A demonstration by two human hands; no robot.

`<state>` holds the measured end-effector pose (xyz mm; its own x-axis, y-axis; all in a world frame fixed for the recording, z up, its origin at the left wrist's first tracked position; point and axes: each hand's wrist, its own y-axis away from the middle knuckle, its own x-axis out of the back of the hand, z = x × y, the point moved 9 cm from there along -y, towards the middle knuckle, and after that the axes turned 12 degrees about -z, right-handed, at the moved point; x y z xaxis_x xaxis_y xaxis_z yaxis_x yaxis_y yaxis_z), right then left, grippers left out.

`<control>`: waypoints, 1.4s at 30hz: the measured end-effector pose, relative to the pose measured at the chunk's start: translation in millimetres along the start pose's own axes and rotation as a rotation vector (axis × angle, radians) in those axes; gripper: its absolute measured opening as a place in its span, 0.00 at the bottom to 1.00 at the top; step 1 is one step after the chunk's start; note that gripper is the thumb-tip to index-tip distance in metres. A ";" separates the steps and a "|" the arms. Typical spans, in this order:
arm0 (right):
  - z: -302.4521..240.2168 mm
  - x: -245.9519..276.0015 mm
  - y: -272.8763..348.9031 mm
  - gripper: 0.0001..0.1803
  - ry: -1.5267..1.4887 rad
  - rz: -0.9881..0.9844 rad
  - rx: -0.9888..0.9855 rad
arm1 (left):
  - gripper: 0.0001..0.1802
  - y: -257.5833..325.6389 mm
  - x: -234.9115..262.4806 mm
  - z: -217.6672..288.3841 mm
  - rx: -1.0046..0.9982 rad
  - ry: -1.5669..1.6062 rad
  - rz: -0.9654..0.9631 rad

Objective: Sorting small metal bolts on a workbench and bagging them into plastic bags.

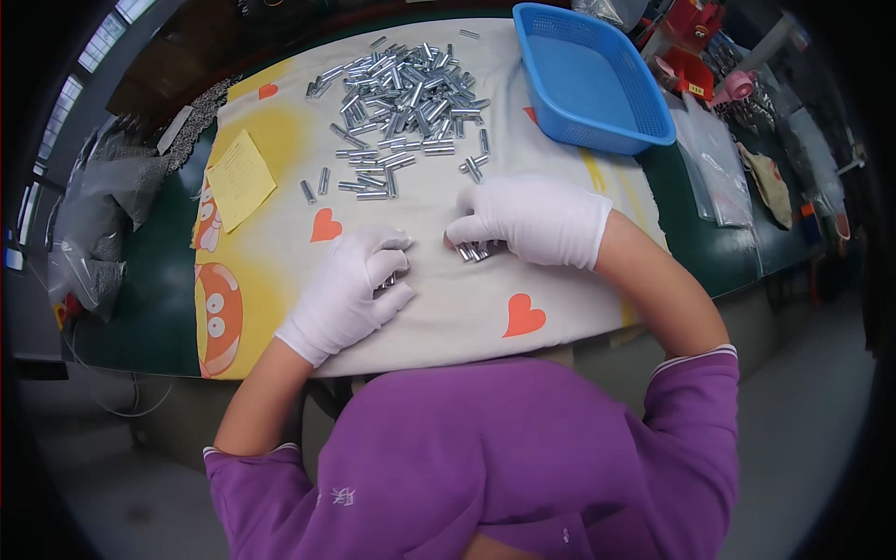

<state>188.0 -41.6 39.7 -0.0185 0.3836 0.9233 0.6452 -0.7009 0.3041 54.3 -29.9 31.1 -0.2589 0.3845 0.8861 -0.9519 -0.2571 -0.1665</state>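
White gloves cover both my hands above a pale cloth (429, 327) printed with orange hearts. My left hand (350, 294) curls over a few shiny metal pins, which show between its fingers and thumb. To its right, my right hand (532, 222) closes around several short metal pins (474, 252), their ends sticking out beneath the fingers. Part of what each hand holds is hidden by the gloves. Farther off lies a large heap of the same silvery cylindrical pins (411, 93), with some lying singly at its near edge.
A blue plastic basket (611, 140) stands at the far right of the cloth. A yellow paper slip (241, 177) lies at the left. Clear plastic bags (714, 168) rest on the green tabletop (140, 327) at the right, and filled bags (98, 201) sit along the left edge.
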 end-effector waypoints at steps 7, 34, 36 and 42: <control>23.1 2.0 32.1 0.24 -0.233 0.323 -0.034 | 0.29 -44.1 -4.1 9.1 0.204 0.017 0.046; 44.7 -16.5 52.3 0.17 -0.462 0.343 -0.117 | 0.09 -96.2 -7.9 -3.5 0.271 0.010 -0.109; 46.3 -19.9 51.2 0.17 -0.431 0.356 -0.095 | 0.09 -103.9 -10.1 -12.3 0.362 -0.026 -0.182; 40.9 -9.5 58.0 0.19 -0.214 0.430 -0.075 | 0.10 -116.0 -14.4 -14.9 0.387 -0.124 -0.350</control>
<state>256.8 -61.3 38.9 0.4002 0.1588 0.9026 0.5028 -0.8614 -0.0714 166.0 7.6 31.2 0.1068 0.4040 0.9085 -0.8420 -0.4492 0.2987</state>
